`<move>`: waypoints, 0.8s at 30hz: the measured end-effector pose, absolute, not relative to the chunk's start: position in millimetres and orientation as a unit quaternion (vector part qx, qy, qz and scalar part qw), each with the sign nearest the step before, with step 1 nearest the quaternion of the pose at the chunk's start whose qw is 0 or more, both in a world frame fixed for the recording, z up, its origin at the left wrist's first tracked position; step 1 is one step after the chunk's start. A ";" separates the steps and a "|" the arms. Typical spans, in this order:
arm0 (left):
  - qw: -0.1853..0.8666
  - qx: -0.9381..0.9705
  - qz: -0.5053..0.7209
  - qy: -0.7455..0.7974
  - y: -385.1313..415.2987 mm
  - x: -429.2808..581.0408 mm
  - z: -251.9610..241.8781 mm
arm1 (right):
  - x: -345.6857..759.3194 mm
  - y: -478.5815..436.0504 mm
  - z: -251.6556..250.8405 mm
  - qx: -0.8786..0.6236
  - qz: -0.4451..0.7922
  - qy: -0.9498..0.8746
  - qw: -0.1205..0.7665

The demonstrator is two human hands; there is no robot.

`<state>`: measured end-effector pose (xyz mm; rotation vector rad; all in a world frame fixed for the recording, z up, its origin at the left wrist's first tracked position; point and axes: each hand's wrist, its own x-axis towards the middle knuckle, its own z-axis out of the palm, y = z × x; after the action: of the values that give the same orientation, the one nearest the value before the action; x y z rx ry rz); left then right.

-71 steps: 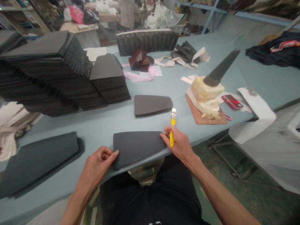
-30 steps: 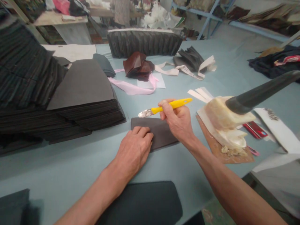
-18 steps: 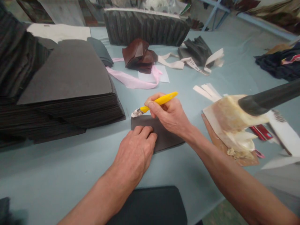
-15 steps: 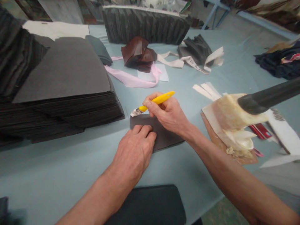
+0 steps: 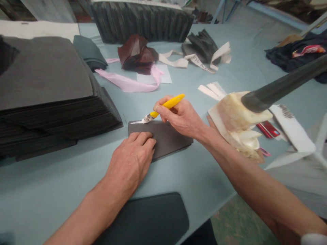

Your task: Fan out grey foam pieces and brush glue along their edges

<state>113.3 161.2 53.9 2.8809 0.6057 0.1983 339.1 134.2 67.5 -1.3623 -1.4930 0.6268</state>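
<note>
A small stack of dark grey cut pieces (image 5: 166,137) lies on the light blue table (image 5: 51,190). My left hand (image 5: 131,161) lies flat on its near left part, fingers together and pressing down. My right hand (image 5: 178,115) is closed round a yellow-handled brush (image 5: 163,106). The brush's pale bristle tip touches the far left edge of the top piece.
A tall pile of dark grey pieces (image 5: 46,88) fills the left. A glue-crusted block (image 5: 236,119) with a long dark handle (image 5: 283,83) sits on a brown board to the right. Another dark piece (image 5: 153,219) lies at the near edge. Pink ribbon (image 5: 127,81), brown scraps and black bundles lie farther back.
My hands left the piece at the near edge and reached to the small stack farther in. The left hand settled flat on it and the brush tip came down onto its far edge.
</note>
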 end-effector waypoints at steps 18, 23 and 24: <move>0.069 0.971 0.139 0.182 168.7 109.1 43.5 | 403.5 66.7 73.8 -0.645 0.197 -0.587 0.448; 0.092 0.968 0.141 0.188 169.3 110.0 41.5 | 418.7 47.9 75.1 -0.671 0.155 -0.593 0.418; 0.096 0.967 0.143 0.187 169.2 110.4 41.2 | 420.1 44.5 77.8 -0.671 0.146 -0.599 0.411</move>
<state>110.4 169.2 41.2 2.8663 0.5542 0.4235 420.1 44.5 77.8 -1.6904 -1.5087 0.3687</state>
